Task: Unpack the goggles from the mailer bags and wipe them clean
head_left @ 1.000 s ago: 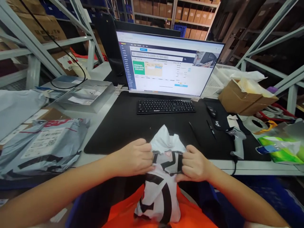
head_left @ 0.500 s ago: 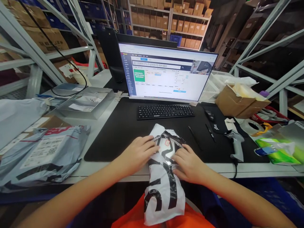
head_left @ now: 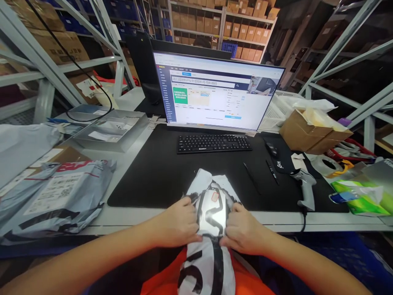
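Pinching the ragged-edged, black-striped plastic mailer [head_left: 208, 250] on my side of the keyboard [head_left: 214, 144], left grip [head_left: 180, 222] and right grip [head_left: 243, 228] clamped on its opposite sides, I'd judge an even, gentle outward pull best, so neither side slips or tears abruptly.

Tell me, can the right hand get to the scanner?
Probably, though it would have to let go first: the right hand is gripping the bag. The scanner lies off to its right on the mat, and nothing seems to stand between.
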Demonstrator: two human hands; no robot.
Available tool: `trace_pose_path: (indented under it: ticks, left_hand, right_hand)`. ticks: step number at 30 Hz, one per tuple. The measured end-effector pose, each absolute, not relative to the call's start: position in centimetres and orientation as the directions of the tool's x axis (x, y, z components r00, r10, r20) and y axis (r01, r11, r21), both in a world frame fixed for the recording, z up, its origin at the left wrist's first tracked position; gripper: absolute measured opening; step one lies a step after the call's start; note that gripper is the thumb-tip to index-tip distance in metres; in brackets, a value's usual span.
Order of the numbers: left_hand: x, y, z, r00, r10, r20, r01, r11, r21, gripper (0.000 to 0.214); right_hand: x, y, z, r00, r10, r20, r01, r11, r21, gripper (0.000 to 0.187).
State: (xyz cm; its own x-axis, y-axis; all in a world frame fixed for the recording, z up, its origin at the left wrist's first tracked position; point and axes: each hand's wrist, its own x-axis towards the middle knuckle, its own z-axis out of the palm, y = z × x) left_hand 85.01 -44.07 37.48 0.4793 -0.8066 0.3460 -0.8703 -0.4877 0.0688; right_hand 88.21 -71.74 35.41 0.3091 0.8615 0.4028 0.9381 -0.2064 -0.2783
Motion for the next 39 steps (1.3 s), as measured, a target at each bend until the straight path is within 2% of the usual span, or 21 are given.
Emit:
trace_pose_path:
  ticks: [3,5,10,13,15,17,19,22,23,25,26,28,31,34,36,39]
  left_hand:
    - [82.9,-42.0,39.0,0.484,-0.796,0.364,-0.872,-0.472,0.128,0.038]
    - [82.2,-40.2,39.7,0.506,-0.769,0.391,-0.859,-0.493,0.143,0.037]
    - [84.2,-36.3,38.7,0.514,-0.727,0.455,-0.818,-0.575,0.005,0.033]
    - [86.5,-35.6,36.7,0.61,-0.66,0.438,-0.716,-0.697,-0.053,0.031]
    - [87.2,-35.8,35.7,0.747,-0.562,0.355,-0.606,-0.796,0.014,0.033]
    - [87.0,-36.6,35.6,0.865,-0.438,0.244,-0.481,-0.863,0.158,0.028]
    - [86.2,-37.8,36.4,0.92,-0.35,0.176,-0.39,-0.86,0.329,0.023]
    - [84.0,-40.1,38.3,0.916,-0.374,0.144,-0.391,-0.756,0.525,0.027]
    - [83.2,-40.9,38.8,0.904,-0.404,0.141,-0.41,-0.722,0.558,0.025]
    - [81.5,-42.3,39.2,0.885,-0.435,0.165,-0.445,-0.688,0.573,0.018]
    - [80.7,-42.8,39.1,0.882,-0.43,0.194,-0.459,-0.686,0.565,0.019]
    - [79.1,-43.6,38.4,0.88,-0.385,0.278,-0.475,-0.693,0.543,0.026]
    - [77.0,-43.9,36.6,0.881,-0.248,0.404,-0.445,-0.728,0.522,0.029]
    - [75.1,-43.4,34.4,0.873,-0.05,0.485,-0.325,-0.802,0.502,0.032]
    - [74.2,-42.9,33.3,0.874,0.046,0.483,-0.219,-0.851,0.478,0.033]
    - [73.6,-41.6,32.4,0.9,0.09,0.426,-0.113,-0.896,0.428,0.031]
  right_hand:
    - [87.1,-74.2,36.6,0.303,0.879,0.368,0.92,-0.17,-0.353,0.048]
    - [86.7,-76.0,37.5,0.321,0.874,0.364,0.917,-0.191,-0.349,0.044]
    - [88.5,-77.0,38.0,0.288,0.865,0.41,0.956,-0.235,-0.176,0.039]
    - [90.3,-75.6,37.0,0.282,0.872,0.401,0.959,-0.254,-0.123,0.04]
    - [91.2,-74.6,36.6,0.295,0.887,0.356,0.955,-0.258,-0.148,0.041]
    - [91.7,-73.7,36.7,0.319,0.903,0.287,0.94,-0.262,-0.219,0.042]
    - [92.1,-72.8,37.5,0.354,0.909,0.218,0.914,-0.287,-0.286,0.038]
    - [92.7,-70.9,39.5,0.404,0.898,0.171,0.896,-0.352,-0.27,0.019]
    - [92.9,-70.2,40.1,0.395,0.905,0.156,0.905,-0.354,-0.238,0.022]
    - [93.1,-68.6,41.0,0.308,0.946,0.096,0.941,-0.288,-0.178,0.053]
    - [93.1,-67.7,41.1,0.238,0.97,0.054,0.961,-0.227,-0.16,0.068]
    - [93.1,-66.0,40.9,0.083,0.997,-0.008,0.986,-0.083,-0.145,0.085]
    - [93.3,-63.3,39.9,-0.099,0.994,-0.039,0.985,0.092,-0.145,0.089]
    - [94.2,-60.9,39.3,-0.191,0.98,-0.049,0.964,0.179,-0.195,0.086]
    - [95.0,-59.9,39.5,-0.199,0.98,-0.022,0.95,0.187,-0.249,0.082]
    - [96.5,-59.7,40.6,-0.122,0.986,0.115,0.909,0.157,-0.385,0.086]
